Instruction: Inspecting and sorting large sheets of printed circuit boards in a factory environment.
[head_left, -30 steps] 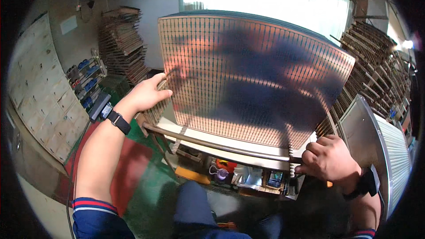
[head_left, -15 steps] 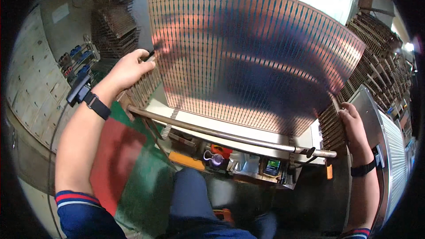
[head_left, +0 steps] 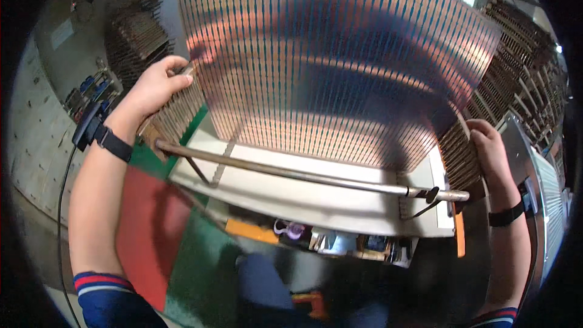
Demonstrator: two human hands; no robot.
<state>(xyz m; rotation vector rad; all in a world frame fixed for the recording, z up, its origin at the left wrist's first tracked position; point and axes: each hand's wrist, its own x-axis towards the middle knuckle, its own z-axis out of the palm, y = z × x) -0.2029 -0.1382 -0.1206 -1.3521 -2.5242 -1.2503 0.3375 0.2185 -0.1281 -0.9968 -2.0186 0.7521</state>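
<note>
Painted floor (head_left: pixel 146 237) in red and green is showing below, with stacks of wooden slatted racks (head_left: pixel 136 33) standing against the grey wall at the left and more racks (head_left: pixel 534 85) at the right; a large ribbed metal panel (head_left: pixel 340 67), shiny and reflecting blurred shapes, is standing nearly upright over a pale worktop (head_left: pixel 303 197); a long metal rod (head_left: pixel 291 173) is lying across in front of the panel's lower edge; the left hand (head_left: pixel 155 88) is gripping the panel's left edge, fingers (head_left: pixel 176 73) curled closed around it; the right hand (head_left: pixel 489 152) is holding the right lower edge, fingers wrapped behind it; both wrists are wearing dark bands.
</note>
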